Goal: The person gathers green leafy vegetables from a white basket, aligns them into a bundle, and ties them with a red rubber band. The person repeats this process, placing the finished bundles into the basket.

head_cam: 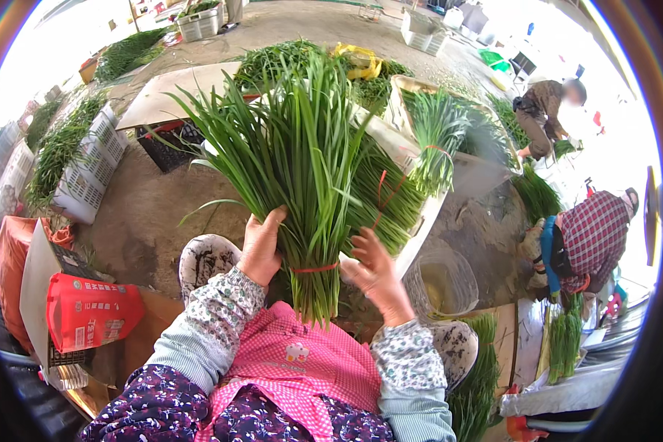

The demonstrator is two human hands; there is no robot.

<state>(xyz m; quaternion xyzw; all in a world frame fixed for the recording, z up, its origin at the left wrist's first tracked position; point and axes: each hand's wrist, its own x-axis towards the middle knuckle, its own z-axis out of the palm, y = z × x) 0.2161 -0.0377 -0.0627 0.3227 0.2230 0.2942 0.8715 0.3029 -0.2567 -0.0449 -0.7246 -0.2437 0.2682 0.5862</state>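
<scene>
A thick bundle of green garlic chives (309, 199) stands upright in front of me, its leaf tips fanned away from me. A red tie (314, 269) circles it near the cut stem ends. My left hand (262, 248) grips the bundle's left side, thumb across the leaves. Just right of the stems is my right hand (375, 271), blurred, with its fingers bent and apart. A loose red strand (383, 193) meets its fingertips; whether they hold it is unclear. Behind that hand, loose chives (387, 193) lie in a white tray (425, 232).
A tied chive bundle (433, 143) rests on the tray's far corner, beside a chive-filled crate (400, 94). A clear plastic bucket (442, 284) stands right of my knee. At left are a red bag (94, 312) and a white crate (91, 166). Two people bend over at right.
</scene>
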